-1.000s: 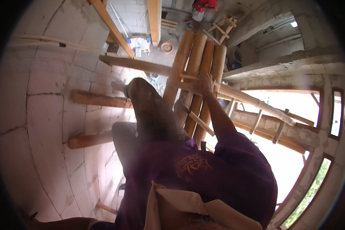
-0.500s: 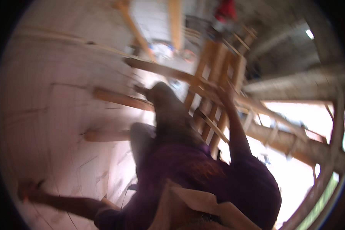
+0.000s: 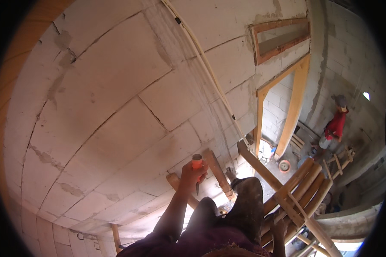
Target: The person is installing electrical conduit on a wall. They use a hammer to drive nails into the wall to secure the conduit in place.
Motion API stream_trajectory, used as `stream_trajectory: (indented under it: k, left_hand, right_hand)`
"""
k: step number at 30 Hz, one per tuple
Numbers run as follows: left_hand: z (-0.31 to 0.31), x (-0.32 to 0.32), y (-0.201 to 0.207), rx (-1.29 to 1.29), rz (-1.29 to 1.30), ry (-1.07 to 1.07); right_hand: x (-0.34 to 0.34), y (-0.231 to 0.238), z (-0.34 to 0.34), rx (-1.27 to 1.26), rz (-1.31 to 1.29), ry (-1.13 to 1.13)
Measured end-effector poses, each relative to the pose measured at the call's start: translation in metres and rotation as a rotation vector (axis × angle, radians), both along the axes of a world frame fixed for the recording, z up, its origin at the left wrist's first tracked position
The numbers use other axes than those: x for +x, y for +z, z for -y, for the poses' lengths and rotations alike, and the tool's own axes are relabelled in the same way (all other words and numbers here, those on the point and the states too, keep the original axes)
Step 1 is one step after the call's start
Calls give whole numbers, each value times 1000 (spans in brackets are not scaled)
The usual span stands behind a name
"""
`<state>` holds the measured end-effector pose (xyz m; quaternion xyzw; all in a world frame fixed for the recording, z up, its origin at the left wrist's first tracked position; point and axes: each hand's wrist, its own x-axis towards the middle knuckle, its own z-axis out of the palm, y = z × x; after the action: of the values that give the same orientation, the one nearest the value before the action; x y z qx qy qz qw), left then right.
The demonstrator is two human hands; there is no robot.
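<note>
With one arm out over the drop like this, I'd say the trick is keeping the right hand [image 3: 280, 228] planted by the round poles [image 3: 306, 177] for balance and letting the left wrist do the fine work, with no big leaning reach. I'd also keep the tool's dark point turned away from the legs, since it's aimed back toward the near side. As for the grip, the left hand [image 3: 190, 174] is wrapped firmly round an orange-handled tool [image 3: 197, 163], butt end poking out the far side of the fist, point out the near side. It's in front of the block wall [image 3: 116, 141], just left of a short timber [image 3: 218, 174]. Can't tell whether the right fingers are actually clamped on anything.
</note>
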<state>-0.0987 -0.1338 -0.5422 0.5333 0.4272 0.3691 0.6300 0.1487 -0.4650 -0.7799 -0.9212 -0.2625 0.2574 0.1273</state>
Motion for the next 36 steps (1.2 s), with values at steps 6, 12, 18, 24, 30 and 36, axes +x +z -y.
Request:
stream_trajectory:
  k: [6, 12, 18, 24, 30, 36]
  left_hand:
    - [-24, -23, 9, 48, 427, -132]
    - [-44, -21, 83, 372, 347, -310]
    - [-52, -32, 227, 931, 118, -171]
    - [-54, -2, 384, 1477, 121, 171]
    - [-81, 28, 452, 1587, 64, 155]
    - [-110, 52, 475, 1643, -106, 116]
  right_hand:
    - [-10, -33, 40, -143, -51, 113]
    - [-7, -75, 64, -11, 113, 305]
    - [5, -36, 44, 95, -704, -209]
    - [-4, -50, 44, 181, -435, -162]
    - [-4, 19, 20, 411, 2, -90]
    - [11, 90, -24, 781, -36, -35]
